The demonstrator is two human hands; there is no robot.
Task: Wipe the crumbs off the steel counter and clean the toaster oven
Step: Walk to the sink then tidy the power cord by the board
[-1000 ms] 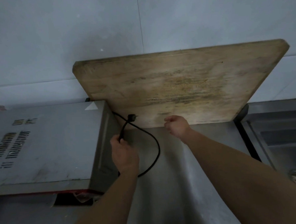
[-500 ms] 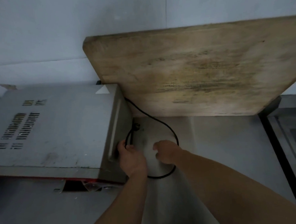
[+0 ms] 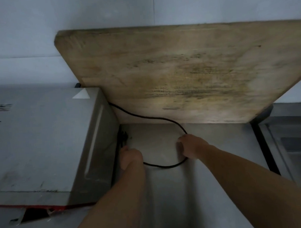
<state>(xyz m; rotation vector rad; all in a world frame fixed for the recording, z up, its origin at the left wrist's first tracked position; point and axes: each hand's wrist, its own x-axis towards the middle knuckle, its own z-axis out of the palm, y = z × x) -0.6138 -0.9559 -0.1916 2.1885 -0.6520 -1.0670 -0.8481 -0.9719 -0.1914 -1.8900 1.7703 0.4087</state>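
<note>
The grey toaster oven stands at the left on the steel counter. Its black power cord runs from behind the oven, loops across the counter and returns to the plug beside the oven's right wall. My left hand is low beside that wall and holds the cord just below the plug. My right hand lies on the counter over the right side of the cord loop, fingers curled; whether it grips the cord is unclear.
A large worn wooden cutting board leans against the white tiled wall behind the counter. A steel sink lies at the right edge. The oven's red-trimmed front hangs open at the lower left.
Both hands have come down to the counter. The plug, held up in the air a second ago, is now low beside the oven wall. My right hand moved from the board's lower edge to the cord loop.
</note>
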